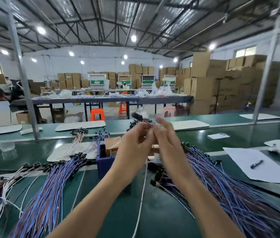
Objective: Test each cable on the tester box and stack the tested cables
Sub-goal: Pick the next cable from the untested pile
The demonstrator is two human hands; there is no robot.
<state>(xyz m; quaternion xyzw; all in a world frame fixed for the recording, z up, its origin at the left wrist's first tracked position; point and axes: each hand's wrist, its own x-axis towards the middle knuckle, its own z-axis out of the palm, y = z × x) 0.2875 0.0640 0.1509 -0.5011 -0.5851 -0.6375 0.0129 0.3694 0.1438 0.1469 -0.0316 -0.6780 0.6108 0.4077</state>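
Observation:
My left hand (135, 140) and my right hand (166, 136) are raised together above the tester box (104, 160), a blue box with an orange block on top. Both are motion-blurred. My left fingers curl and pinch a small dark part of a cable (150, 125), and my right thumb and forefinger meet it from the other side, with the other right fingers spread upward. A blurred black connector (136, 115) sticks up just beyond my hands. A thick fan of blue and brown cables (50, 186) lies to the left, another pile of cables (225, 182) to the right.
A thin white cord (141, 194) runs down the green table (153, 212) between my forearms. A paper sheet (255, 165) with a black pen (256, 164) lies at right, a white phone (218, 136) beyond it. Metal posts (25, 90) stand on the bench.

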